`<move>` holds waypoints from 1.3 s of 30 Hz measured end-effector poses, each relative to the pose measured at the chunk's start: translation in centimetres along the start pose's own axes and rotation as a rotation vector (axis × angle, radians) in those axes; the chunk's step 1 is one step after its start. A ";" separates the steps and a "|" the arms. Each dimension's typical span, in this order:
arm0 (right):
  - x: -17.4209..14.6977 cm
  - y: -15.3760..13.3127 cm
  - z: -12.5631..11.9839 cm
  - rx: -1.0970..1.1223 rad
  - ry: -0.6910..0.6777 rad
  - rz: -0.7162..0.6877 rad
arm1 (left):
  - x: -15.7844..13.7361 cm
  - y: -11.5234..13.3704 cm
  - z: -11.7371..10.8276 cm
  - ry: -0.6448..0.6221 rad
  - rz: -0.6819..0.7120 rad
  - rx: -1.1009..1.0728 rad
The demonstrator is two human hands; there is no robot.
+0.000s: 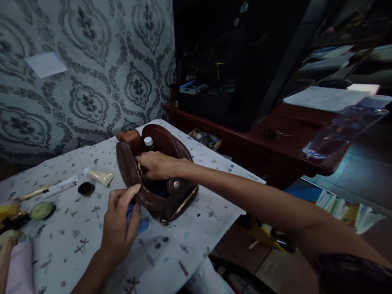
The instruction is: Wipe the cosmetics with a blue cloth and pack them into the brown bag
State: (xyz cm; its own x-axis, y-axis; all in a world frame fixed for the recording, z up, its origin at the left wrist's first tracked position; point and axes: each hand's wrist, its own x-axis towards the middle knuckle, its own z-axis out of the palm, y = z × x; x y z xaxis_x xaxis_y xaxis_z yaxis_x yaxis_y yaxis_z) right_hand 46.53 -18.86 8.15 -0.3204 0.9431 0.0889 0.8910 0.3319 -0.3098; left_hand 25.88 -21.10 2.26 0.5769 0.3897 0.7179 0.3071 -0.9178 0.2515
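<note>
A brown leather handbag [153, 203] with a gold zip lies unzipped on the patterned tablecloth. My right hand [158, 165] reaches inside it, fingers bent down and closed near a small yellowish bit; what they hold is hidden. Beside that hand, a white-capped bottle [148, 141] stands up in the bag. My left hand [120, 221] is at the bag's near left side, index finger and thumb closed on its edge. Something blue and crumpled [141, 224] shows behind the left thumb; whether the hand holds it too is unclear.
Left on the tablecloth [162, 276] are a cream tube [99, 176], a black round lid [85, 188], a white pen-like stick [60, 186], a green round container [42, 210] and a pink pouch [18, 281]. To the right, a red-brown stand [250, 149] carries a television [221, 40] and a clear pitcher [345, 128].
</note>
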 end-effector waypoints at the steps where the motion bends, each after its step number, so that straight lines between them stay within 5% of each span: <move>1: 0.0 0.0 0.0 0.010 -0.005 -0.005 | 0.0 0.0 0.0 -0.004 -0.001 0.000; 18: 0.9 -0.4 -1.0 -0.012 -0.097 0.080 | -0.2 0.0 0.0 -0.030 -0.013 -0.028; 23: 1.1 0.2 -1.8 0.099 0.156 0.197 | -0.2 -0.1 0.0 -0.045 -0.009 -0.024; 28: 1.5 0.1 -3.0 -0.075 0.291 0.293 | -0.2 -0.2 0.1 -0.047 -0.006 -0.024; 39: 5.2 0.7 -2.3 -0.252 0.148 0.273 | -0.2 0.0 -0.1 -0.051 -0.007 -0.057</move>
State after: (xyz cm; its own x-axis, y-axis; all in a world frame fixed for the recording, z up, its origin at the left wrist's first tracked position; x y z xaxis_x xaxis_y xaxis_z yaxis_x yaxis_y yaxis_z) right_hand 46.22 -13.63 10.53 -0.0272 0.9839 0.1765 0.9939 0.0455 -0.1009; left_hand 25.72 -21.20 2.16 0.6128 0.3984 0.6825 0.2688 -0.9172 0.2941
